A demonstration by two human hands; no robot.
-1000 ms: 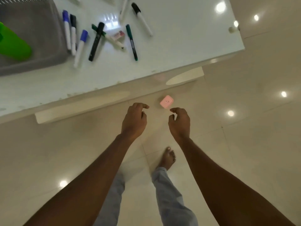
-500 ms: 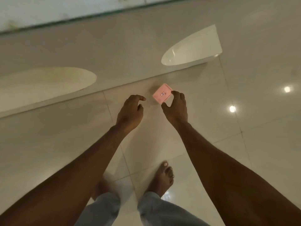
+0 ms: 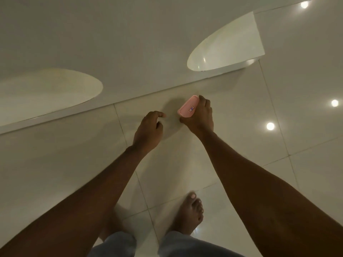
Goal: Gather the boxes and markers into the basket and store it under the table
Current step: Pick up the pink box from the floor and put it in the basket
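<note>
Head view: small pink box (image 3: 187,108) is in the R hand (image 3: 201,118), low over the tiled floor (image 3: 232,164); box is tilted, its label w/ blue print facing up; can't tell if its lower edge touches the tiles; R fingers (image 3: 205,101) curl over the box's far edge and the thumb hooks its near corner, so it's pinched between them; L hand (image 3: 148,132) hangs just left of the box, apart from it, holding nothing; its index stretches toward the box, other fingers loosely curled; just beyond the box a white ledge (image 3: 55,115) runs across, w/ one pale oval shape (image 3: 46,91) far left of the box and another up-right of it; bare foot (image 3: 191,214) well below the box, nearer the camera; grey trouser legs (image 3: 115,243) lower yet; round light reflections (image 3: 270,126) on the tiles right of the box
</note>
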